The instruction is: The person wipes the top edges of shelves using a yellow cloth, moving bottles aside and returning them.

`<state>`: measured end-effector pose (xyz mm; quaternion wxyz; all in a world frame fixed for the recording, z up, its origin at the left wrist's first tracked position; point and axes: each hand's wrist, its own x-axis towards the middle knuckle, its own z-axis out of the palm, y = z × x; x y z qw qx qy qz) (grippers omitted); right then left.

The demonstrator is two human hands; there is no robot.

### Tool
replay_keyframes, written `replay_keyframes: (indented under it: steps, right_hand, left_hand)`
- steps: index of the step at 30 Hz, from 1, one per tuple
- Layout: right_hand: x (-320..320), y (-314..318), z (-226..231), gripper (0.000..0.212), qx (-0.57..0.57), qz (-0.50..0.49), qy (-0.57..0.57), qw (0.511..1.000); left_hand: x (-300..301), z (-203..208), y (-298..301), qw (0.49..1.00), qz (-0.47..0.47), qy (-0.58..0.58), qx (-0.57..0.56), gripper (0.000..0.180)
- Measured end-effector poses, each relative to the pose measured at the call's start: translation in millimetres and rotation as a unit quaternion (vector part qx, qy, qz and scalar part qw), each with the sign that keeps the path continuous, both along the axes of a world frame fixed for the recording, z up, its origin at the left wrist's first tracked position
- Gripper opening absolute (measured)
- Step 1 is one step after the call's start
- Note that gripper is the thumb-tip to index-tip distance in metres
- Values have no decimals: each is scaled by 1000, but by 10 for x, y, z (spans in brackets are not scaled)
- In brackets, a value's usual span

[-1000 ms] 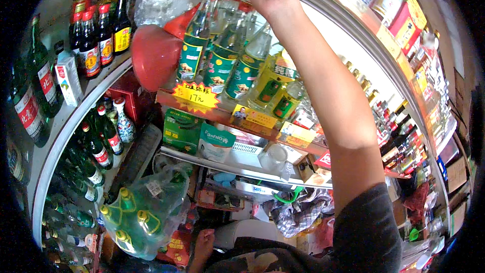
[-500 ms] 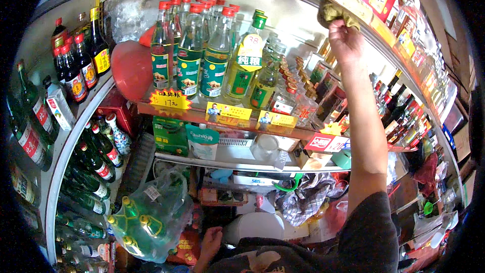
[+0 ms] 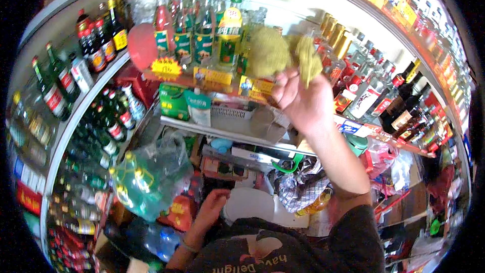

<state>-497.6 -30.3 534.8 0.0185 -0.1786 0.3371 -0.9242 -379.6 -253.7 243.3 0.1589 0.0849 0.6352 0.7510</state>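
Note:
My right hand (image 3: 305, 102) is raised in front of the bottle shelf, closed on a crumpled yellow-green rag (image 3: 271, 53) that spreads out past the fingers. Behind the rag, part of the shelf's row is hidden. Just left of it stands a yellow-labelled bottle with a green cap (image 3: 230, 30), beside several clear red-capped bottles (image 3: 204, 40) with green labels. My left hand (image 3: 214, 205) hangs low next to a rounded white surface (image 3: 248, 205). Its fingers are loosely bent and apart, with nothing visible in them.
A red round object (image 3: 143, 46) sits at the shelf's left end. Dark bottles (image 3: 53, 93) line the curved left shelf. Below hangs a clear plastic bag (image 3: 146, 177) of yellow-capped green bottles. A checked cloth (image 3: 298, 184) lies under the lower shelf; more bottles (image 3: 365, 102) crowd the right.
My right hand has come down and left from beneath the upper shelf's edge, bringing the rag in front of the bottles. My left hand shows higher in view, and the view has shifted.

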Motion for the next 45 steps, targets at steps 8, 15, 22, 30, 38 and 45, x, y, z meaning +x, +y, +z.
replay_keyframes:
  steps: [8, 15, 22, 30, 38, 45]
  right_hand:
    - [698, -96, -1461, 41, 83, 174, -95, 977]
    - [1182, -326, -2120, 42, 341, 225, 61, 911]
    - [1563, -785, -2525, 45, 148, 403, -261, 865]
    - [2180, -1910, -2757, 48, 171, 475, -49, 862]
    - [2681, -2747, -2840, 40, 178, 572, -266, 756]
    - [2196, -3117, -2466, 52, 17, 620, -308, 722]
  left_hand:
    - [255, 989, 368, 935, 29, 13, 352, 67]
    - [833, 595, 183, 897, 253, -107, 348, 41]
    - [1402, 320, -205, 899, 436, 29, 25, 21]
    - [2358, 418, -701, 710, 342, 284, -546, 26]
    - [3205, 168, -1035, 701, 476, 200, -493, 40]
    - [3802, -108, -1478, 622, 602, 65, -497, 30]
